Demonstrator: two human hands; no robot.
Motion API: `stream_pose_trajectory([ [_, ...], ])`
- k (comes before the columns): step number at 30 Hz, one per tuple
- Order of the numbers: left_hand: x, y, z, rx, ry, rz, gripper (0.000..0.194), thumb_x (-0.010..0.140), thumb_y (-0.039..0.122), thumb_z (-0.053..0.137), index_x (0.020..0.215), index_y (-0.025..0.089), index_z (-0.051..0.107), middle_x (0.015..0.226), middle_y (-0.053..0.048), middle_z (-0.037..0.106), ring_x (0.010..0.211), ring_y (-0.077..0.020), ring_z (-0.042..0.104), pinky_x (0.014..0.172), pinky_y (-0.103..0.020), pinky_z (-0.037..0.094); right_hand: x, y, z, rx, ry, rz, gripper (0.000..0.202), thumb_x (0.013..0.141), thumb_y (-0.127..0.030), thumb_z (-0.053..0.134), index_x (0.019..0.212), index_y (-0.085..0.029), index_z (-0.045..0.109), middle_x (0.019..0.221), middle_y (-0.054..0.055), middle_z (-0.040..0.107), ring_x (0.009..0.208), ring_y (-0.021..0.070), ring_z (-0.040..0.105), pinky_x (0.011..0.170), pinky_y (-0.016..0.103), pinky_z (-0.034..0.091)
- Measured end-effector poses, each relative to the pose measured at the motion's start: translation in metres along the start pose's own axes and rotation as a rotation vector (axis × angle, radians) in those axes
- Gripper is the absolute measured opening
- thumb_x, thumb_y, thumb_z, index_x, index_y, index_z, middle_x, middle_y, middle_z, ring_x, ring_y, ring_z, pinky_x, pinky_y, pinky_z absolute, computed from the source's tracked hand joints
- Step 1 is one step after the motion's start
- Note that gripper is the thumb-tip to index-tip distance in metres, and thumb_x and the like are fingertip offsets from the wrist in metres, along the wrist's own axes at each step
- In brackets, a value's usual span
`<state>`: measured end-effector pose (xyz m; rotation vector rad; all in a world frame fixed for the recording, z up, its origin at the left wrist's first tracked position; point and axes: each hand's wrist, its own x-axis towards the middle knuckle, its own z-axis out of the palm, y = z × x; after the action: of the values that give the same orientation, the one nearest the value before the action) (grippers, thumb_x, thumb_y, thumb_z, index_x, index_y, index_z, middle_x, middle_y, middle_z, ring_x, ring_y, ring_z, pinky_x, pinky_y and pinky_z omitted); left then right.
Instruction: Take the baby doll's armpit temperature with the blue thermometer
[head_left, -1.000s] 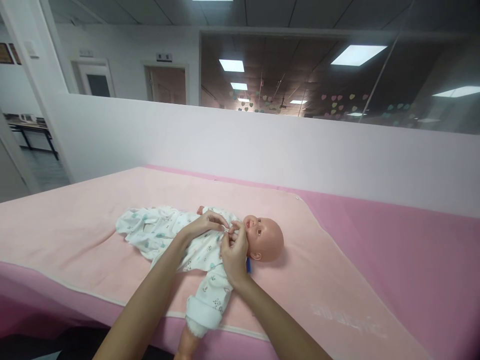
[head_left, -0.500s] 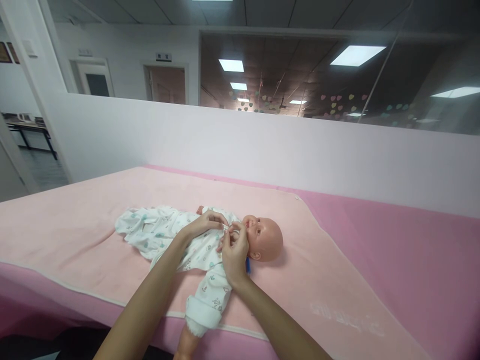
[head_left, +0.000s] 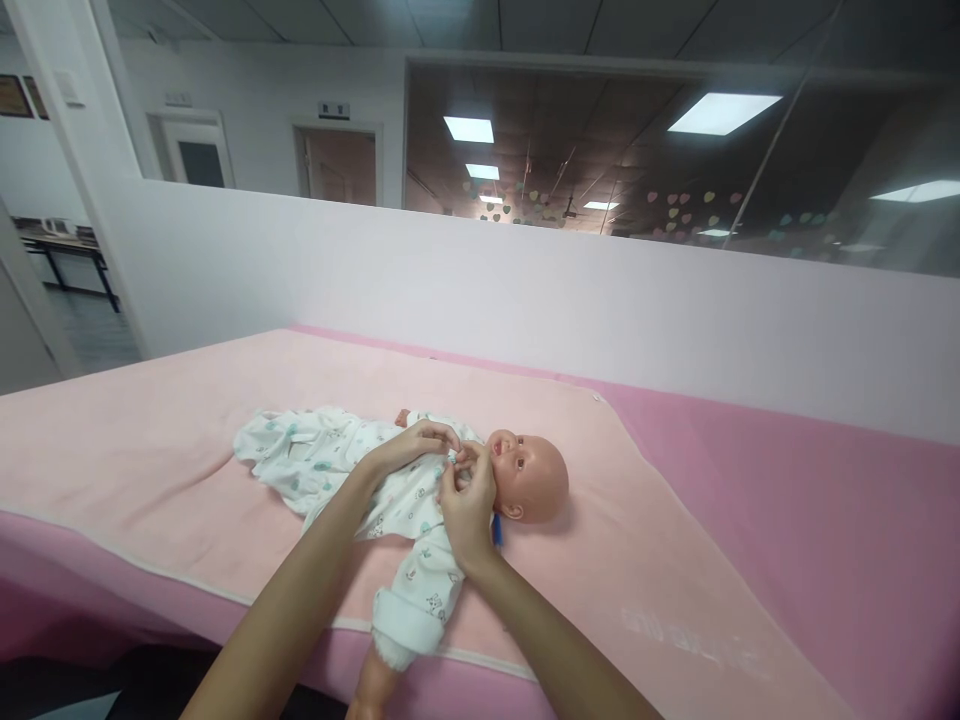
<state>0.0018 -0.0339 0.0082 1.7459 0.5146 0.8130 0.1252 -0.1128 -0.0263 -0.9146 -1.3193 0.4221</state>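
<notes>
A baby doll lies on its back with its head to the right, dressed in a white patterned romper. At the doll's upper chest, just below the chin, my left hand and my right hand meet. Both pinch the front edge of the romper near its neckline; the exact spot between the fingertips is partly hidden. One sleeve, its cuff folded back, stretches toward me, and the doll's near hand hangs out at the front edge. A bit of blue shows beside my right wrist.
Beneath the doll, a pale pink blanket covers a darker pink padded surface. A low white wall with glass above runs along the back. At far left, a table stands beyond a doorway.
My fingertips have shifted slightly at the neckline, still closed on the cloth. The view has moved a little; the doll lies as before.
</notes>
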Motion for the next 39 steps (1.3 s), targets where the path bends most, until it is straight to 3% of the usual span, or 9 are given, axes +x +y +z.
stream_pose_trajectory([
  [11, -0.002, 0.009, 0.005, 0.061, 0.040, -0.025, 0.014, 0.069, 0.020, 0.060, 0.078, 0.013, 0.066, 0.077, -0.004, 0.066, 0.079, -0.0175, 0.059, 0.076, -0.027, 0.042, 0.003, 0.000, 0.000, -0.083, 0.021, -0.065, 0.014, 0.083, -0.021, 0.041, 0.094, -0.019, 0.051, 0.087, 0.006, 0.057, 0.081, 0.0166, 0.057, 0.066, 0.029, 0.049],
  [16, -0.002, 0.008, 0.007, -0.030, 0.157, -0.022, 0.020, 0.073, 0.027, 0.057, 0.082, 0.012, 0.066, 0.078, -0.005, 0.064, 0.078, -0.0163, 0.057, 0.074, -0.026, 0.041, 0.009, -0.004, -0.003, -0.265, -0.172, -0.284, 0.024, 0.082, -0.016, 0.040, 0.102, -0.020, 0.054, 0.098, 0.007, 0.060, 0.091, 0.0174, 0.056, 0.076, 0.029, 0.046],
  [20, -0.001, 0.006, 0.008, -0.106, 0.221, -0.065, 0.029, 0.072, 0.033, 0.059, 0.089, 0.011, 0.064, 0.073, -0.004, 0.062, 0.070, -0.0145, 0.056, 0.066, -0.024, 0.040, 0.011, -0.004, -0.005, -0.395, -0.342, -0.326, 0.025, 0.083, -0.021, 0.043, 0.105, -0.021, 0.054, 0.101, 0.005, 0.061, 0.086, 0.0175, 0.058, 0.071, 0.028, 0.045],
  [25, -0.001, 0.006, 0.012, -0.078, 0.266, -0.071, 0.030, 0.073, 0.036, 0.059, 0.089, 0.011, 0.064, 0.063, 0.000, 0.056, 0.057, -0.0096, 0.049, 0.055, -0.021, 0.034, 0.009, -0.007, -0.008, -0.374, -0.350, -0.317, 0.022, 0.081, -0.023, 0.047, 0.101, -0.021, 0.056, 0.100, 0.004, 0.060, 0.086, 0.0165, 0.058, 0.070, 0.026, 0.044],
  [29, -0.004, 0.009, 0.018, 0.027, 0.296, -0.064, 0.025, 0.072, 0.033, 0.059, 0.084, 0.012, 0.065, 0.054, 0.002, 0.051, 0.053, -0.0085, 0.046, 0.054, -0.020, 0.033, 0.007, -0.008, -0.009, -0.410, -0.368, -0.336, 0.019, 0.079, -0.027, 0.049, 0.095, -0.022, 0.059, 0.095, 0.004, 0.056, 0.073, 0.0140, 0.057, 0.059, 0.023, 0.042],
  [35, -0.012, 0.019, 0.010, 0.185, 0.173, -0.102, 0.026, 0.075, 0.035, 0.056, 0.085, 0.013, 0.066, 0.053, 0.002, 0.051, 0.051, -0.0094, 0.045, 0.058, -0.022, 0.039, 0.009, 0.000, -0.007, -0.505, -0.386, -0.370, 0.013, 0.079, -0.026, 0.049, 0.083, -0.020, 0.059, 0.090, 0.005, 0.055, 0.064, 0.0129, 0.053, 0.052, 0.023, 0.038],
  [39, -0.027, 0.030, -0.002, 0.179, -0.009, -0.165, 0.030, 0.073, 0.032, 0.058, 0.099, 0.018, 0.063, 0.079, -0.003, 0.062, 0.075, -0.0163, 0.055, 0.071, -0.025, 0.042, 0.010, 0.003, -0.006, -0.499, -0.394, -0.359, 0.013, 0.081, -0.024, 0.046, 0.085, -0.021, 0.059, 0.087, 0.004, 0.057, 0.065, 0.0137, 0.054, 0.053, 0.023, 0.038],
])
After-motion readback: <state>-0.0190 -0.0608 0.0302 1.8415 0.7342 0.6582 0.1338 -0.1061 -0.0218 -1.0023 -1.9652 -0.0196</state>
